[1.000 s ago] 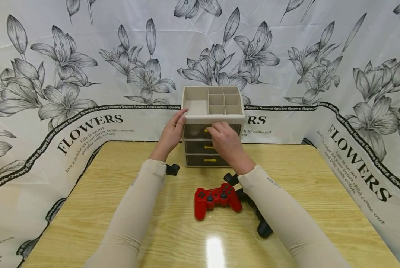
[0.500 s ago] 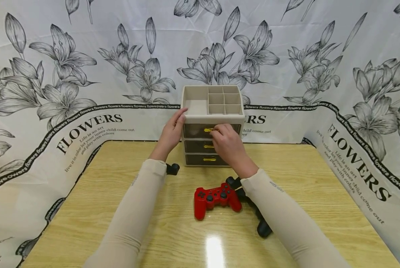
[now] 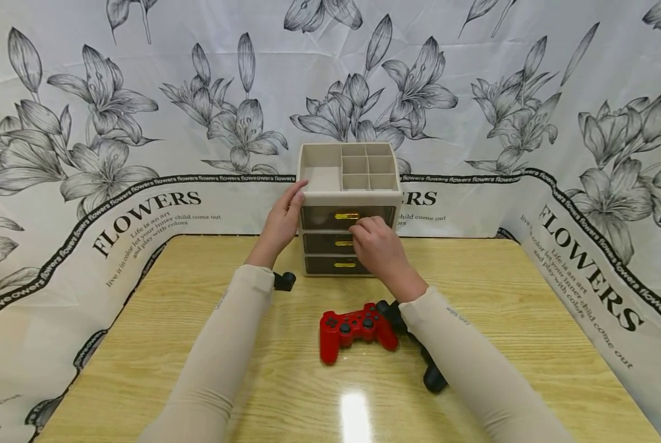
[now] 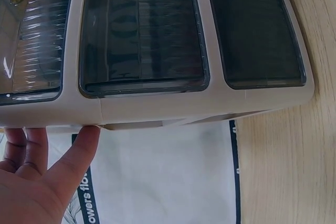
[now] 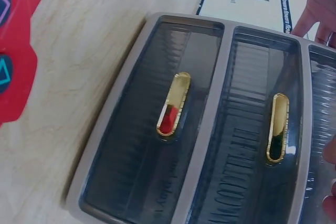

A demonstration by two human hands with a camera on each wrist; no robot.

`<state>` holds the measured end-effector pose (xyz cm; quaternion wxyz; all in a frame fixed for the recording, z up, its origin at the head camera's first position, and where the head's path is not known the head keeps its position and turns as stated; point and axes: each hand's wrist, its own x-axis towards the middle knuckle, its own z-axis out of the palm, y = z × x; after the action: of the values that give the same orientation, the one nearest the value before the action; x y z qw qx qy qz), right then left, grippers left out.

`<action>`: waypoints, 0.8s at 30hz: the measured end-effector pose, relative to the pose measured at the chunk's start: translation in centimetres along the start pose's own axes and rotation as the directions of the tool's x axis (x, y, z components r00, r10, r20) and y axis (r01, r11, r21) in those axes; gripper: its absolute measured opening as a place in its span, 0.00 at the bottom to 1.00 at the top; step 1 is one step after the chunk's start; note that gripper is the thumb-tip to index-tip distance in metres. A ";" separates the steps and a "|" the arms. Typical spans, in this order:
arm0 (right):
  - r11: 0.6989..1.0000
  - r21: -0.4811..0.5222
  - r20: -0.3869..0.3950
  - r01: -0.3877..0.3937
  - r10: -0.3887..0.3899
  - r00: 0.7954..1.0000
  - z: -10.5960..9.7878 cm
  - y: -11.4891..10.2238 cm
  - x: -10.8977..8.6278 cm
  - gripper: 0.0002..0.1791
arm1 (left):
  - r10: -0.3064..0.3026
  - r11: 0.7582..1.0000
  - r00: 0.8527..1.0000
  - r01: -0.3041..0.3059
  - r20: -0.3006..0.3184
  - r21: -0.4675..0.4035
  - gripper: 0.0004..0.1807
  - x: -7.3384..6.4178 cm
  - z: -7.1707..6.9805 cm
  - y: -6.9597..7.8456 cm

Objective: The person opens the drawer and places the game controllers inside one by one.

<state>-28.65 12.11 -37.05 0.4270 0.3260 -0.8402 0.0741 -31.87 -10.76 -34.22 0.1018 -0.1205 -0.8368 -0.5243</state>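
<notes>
A pale desktop organizer (image 3: 352,198) with three dark see-through drawers stands at the back of the table. All three drawers are pushed in. My left hand (image 3: 282,224) lies along its left side, thumb near the top front corner; in the left wrist view the fingertips (image 4: 86,135) touch the side wall. My right hand (image 3: 382,249) is in front of the drawers at the right, fingers loosely bent and holding nothing. It is just right of the gold top handle (image 3: 347,216) and close to the middle handle (image 3: 344,243). Only fingertips (image 5: 329,208) show in the right wrist view.
A red game controller (image 3: 357,329) lies on the wooden table (image 3: 286,381) in front of the organizer. Beside it a black controller (image 3: 434,376) is partly hidden under my right sleeve (image 3: 458,344). Flower-printed cloth (image 3: 186,141) hangs behind and at both sides.
My right hand has let go of the top drawer's handle and moved down and slightly right, so that handle now shows fully. My left hand stays against the organizer's side.
</notes>
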 end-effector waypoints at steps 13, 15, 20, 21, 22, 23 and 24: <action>1.000 0.018 -0.001 -0.017 0.017 1.000 1.3 -0.3 -1.0 0.06 | 0.012 1.000 1.000 -0.012 0.001 -0.001 0.29 0.1 0.1 0.0; 1.000 0.017 0.007 -0.021 0.021 1.000 1.4 -0.4 -1.1 0.06 | 0.016 1.000 1.000 -0.016 0.001 0.004 0.29 0.0 0.0 0.0; 0.999 0.019 0.021 -0.028 0.028 0.999 1.8 -0.6 -1.4 0.05 | 0.024 1.000 1.000 -0.024 -0.003 0.016 0.29 0.0 0.0 -0.1; 0.999 0.020 0.021 -0.029 0.028 0.999 1.8 -0.6 -1.3 0.05 | 0.023 1.000 1.000 -0.023 -0.005 0.017 0.29 -0.1 0.0 -0.1; 0.999 0.023 0.021 -0.027 0.027 0.999 1.8 -0.6 -1.4 0.05 | 0.024 1.000 1.000 -0.024 -0.006 0.017 0.29 -0.1 0.0 0.0; 0.999 0.021 0.021 -0.027 0.027 0.999 1.9 -0.6 -1.4 0.05 | 0.024 1.000 1.000 -0.024 -0.007 0.018 0.28 -0.1 0.0 0.0; 0.999 0.022 0.022 -0.027 0.026 0.999 2.0 -0.6 -1.4 0.05 | 0.023 1.000 1.000 -0.023 -0.008 0.019 0.28 -0.1 0.0 0.0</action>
<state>-29.01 11.48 -39.43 0.4132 0.3203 -0.8481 0.0858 -31.78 -10.73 -34.27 0.1123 -0.1273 -0.8398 -0.5156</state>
